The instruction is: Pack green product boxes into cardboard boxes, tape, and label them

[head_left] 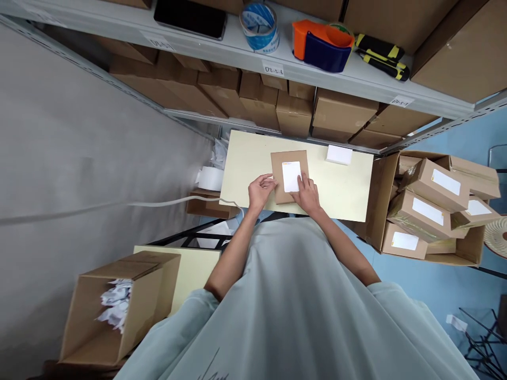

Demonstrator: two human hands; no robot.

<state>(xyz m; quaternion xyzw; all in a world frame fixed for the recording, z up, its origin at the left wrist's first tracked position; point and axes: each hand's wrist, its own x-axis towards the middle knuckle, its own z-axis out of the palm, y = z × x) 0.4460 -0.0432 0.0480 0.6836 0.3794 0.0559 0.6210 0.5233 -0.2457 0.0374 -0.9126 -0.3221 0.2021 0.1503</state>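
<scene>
A flat brown cardboard box [280, 198] lies on the cream tabletop in front of me, with a white label [291, 177] on its upper face. My right hand [307, 196] rests on the box's right side, fingers spread and fingertips touching the label's right edge. At the box's left edge is my left hand [260, 192], its fingers loosely bent and slightly apart, with nothing visible in them. Whether its fingertips touch the box, I cannot tell. A small white stack of labels or paper [339, 154] sits at the table's back right.
Above the cream table [340, 195], a shelf [372, 89] carries blue tape [259, 29], an orange tape dispenser [322, 46] and a cutter [382, 55]. Right stands a large carton [374, 198] of labelled boxes; lower left, an open carton [152, 295] holds crumpled paper. A cable [166, 202] crosses left.
</scene>
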